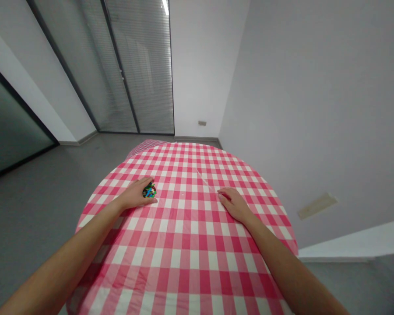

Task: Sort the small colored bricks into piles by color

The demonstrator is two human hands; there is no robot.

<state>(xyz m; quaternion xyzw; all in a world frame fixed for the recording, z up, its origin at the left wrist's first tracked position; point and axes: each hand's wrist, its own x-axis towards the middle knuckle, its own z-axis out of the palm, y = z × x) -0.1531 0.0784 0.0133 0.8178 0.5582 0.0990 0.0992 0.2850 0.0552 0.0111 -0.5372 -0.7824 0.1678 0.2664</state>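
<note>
Curving loosely around the pieces (149, 190), your left hand (134, 193) probably prevents scattering; right of them, your right hand (235, 205) rests released.

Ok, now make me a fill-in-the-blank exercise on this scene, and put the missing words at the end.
1. The small multicoloured pieces sit between the fingers of the left hand and its ____.
2. Counting the right hand too, ____ hands are in view.
3. The checks of the tablecloth are pinkish red and ____.
4. The glazed panels beyond the table stand on the picture's ____ side.

Missing words: thumb; two; white; left.
</note>
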